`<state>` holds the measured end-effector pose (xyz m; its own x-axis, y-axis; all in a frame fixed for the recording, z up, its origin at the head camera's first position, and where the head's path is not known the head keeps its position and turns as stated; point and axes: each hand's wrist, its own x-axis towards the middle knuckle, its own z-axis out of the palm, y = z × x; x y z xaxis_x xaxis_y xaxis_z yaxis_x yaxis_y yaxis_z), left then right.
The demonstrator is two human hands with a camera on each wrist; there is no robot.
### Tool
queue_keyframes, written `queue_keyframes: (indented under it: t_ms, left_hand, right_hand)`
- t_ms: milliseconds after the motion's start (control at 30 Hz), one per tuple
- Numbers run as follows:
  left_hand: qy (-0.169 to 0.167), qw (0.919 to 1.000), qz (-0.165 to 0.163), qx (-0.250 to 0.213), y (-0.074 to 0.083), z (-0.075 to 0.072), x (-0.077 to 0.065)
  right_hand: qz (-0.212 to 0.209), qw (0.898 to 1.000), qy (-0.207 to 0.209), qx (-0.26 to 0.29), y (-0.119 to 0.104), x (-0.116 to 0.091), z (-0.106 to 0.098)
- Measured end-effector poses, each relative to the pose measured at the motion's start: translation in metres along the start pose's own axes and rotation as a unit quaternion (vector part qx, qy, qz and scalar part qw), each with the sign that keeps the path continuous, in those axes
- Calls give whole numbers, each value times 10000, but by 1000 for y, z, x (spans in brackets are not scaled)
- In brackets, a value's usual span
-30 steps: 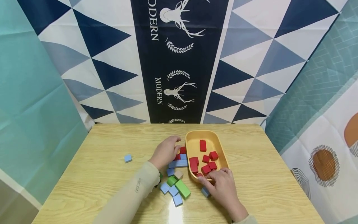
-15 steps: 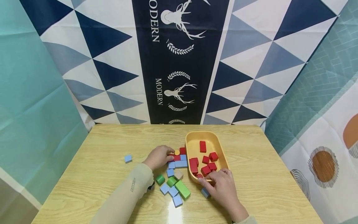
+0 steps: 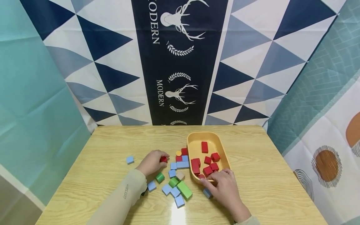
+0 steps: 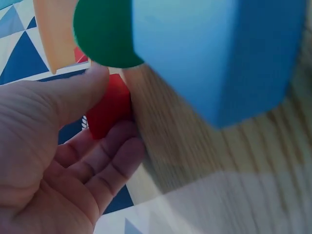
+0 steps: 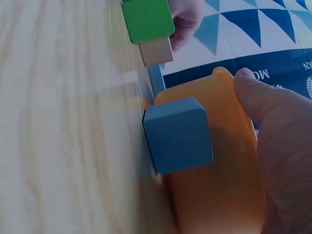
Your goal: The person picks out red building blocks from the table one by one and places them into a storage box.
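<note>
My left hand (image 3: 152, 162) pinches a red block (image 3: 163, 159) just above or on the table, left of the group of blocks. In the left wrist view the thumb is on one side of the red block (image 4: 111, 105) and the fingers on the other. With my right hand (image 3: 225, 189) I grip the near rim of a yellow plastic bin (image 3: 197, 147), in which several red blocks (image 3: 207, 171) lie. Close outside the bin, below that hand, sits a blue block (image 3: 207, 192), also large in the right wrist view in front of the orange-looking bin (image 5: 219, 195).
Left of the bin are a long blue block (image 3: 182, 165), a yellow round piece (image 3: 178, 153) and a red block (image 3: 184, 151). Nearer lie a long green block (image 3: 184, 190), a green cylinder (image 3: 160, 177) and several blue blocks. One blue block (image 3: 130, 160) lies apart at left.
My left hand has moved left and toward me, away from the blocks beside the bin, carrying a red block from that group. My right hand has stayed at the bin rim.
</note>
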<state>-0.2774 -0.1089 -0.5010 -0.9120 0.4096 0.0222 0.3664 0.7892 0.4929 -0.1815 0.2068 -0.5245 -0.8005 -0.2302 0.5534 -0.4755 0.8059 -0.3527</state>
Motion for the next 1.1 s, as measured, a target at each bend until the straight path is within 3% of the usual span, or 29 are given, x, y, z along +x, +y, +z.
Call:
queue_keyframes:
  t_ms: [100,233,367,500,667,833,967,1100]
  left_hand:
    - [117,9999,58,102,-2,0,-1]
    - [541,9984,88,146,5,-2,0]
    - [933,9954,114,-173,34,-11,6]
    - [1103,9921,510,-306,69,-16,16]
    - [1120,9891,955,24,95,-7,27]
    - [954,9874,1161,493,100,7,34]
    - [733,9872,1114,877,98,16,36]
    - [619,9900,910,884,98,19,38]
  right_hand:
    - [-65,9996,187,206,3,0,-4]
    - [85,9990,343,265,11,0,-12]
    - [328,9991,-168,218,16,-1,-15]
    - [469,9971,-572,191,14,-1,-14]
    - [373,9981,-462,159,12,-1,-10]
    - [297,9988,-376,138,13,-1,-7]
    - [381,9983,-420,153,14,-1,-8]
    - [510,9975,-477,144,15,-3,-10]
